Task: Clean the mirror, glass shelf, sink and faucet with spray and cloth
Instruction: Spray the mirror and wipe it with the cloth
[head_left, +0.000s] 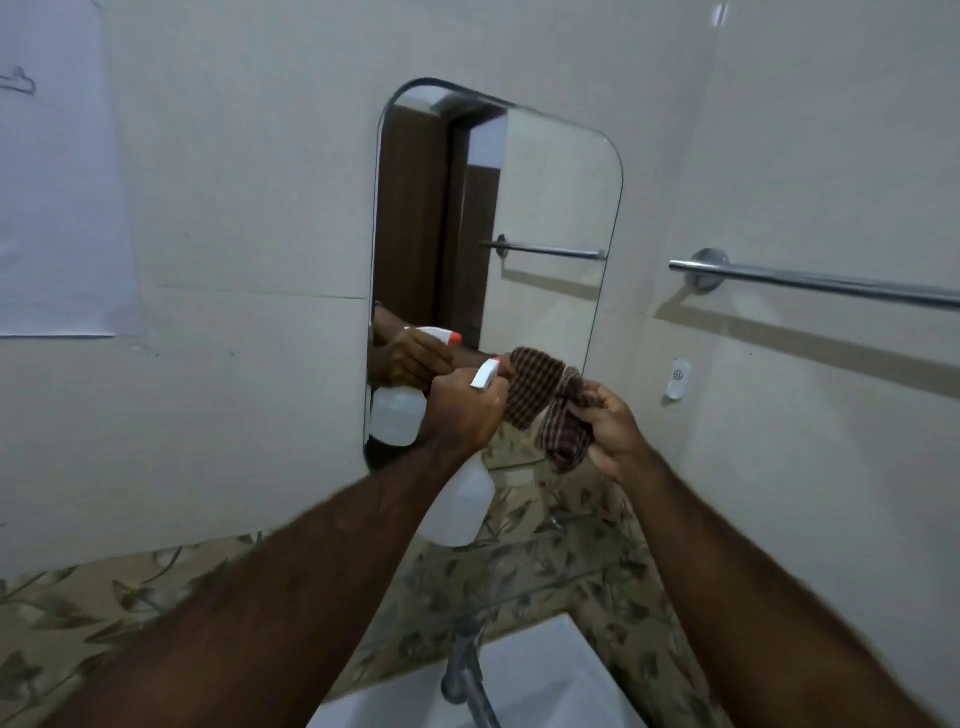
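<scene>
- Nearest the camera, the sink (545, 675) sits at the bottom edge of view with the faucet (465, 670) rising at its back rim. Both look untouched, so they're probably best left for last; anything dripping from above lands there anyway.
- Just above that, the glass shelf (561, 566) runs along the leafy tile border (78, 608) under the mirror's bottom edge. It's hard to make out because it's clear, but nothing seems to be standing on it.
- The left hand (462, 415) is wrapped tight around the neck of the spray bottle (460, 506), with the nozzle pointing right at the cloth. Can't tell if a finger is actually on the trigger.
- The right hand (613, 423) is closed on a bunched checked cloth (545, 410), held up just beside the nozzle, near the mirror's lower right corner.
- Looks like the person is wetting the cloth rather than the glass. Good call: a couple of light pumps is plenty, since a soaked cloth leaves streaks.
- Farthest back, the mirror (545, 208) hangs on the wall. Best to start at its top edge and work down in overlapping passes.
- The towel bar (815, 283) off to the right is well clear.
</scene>
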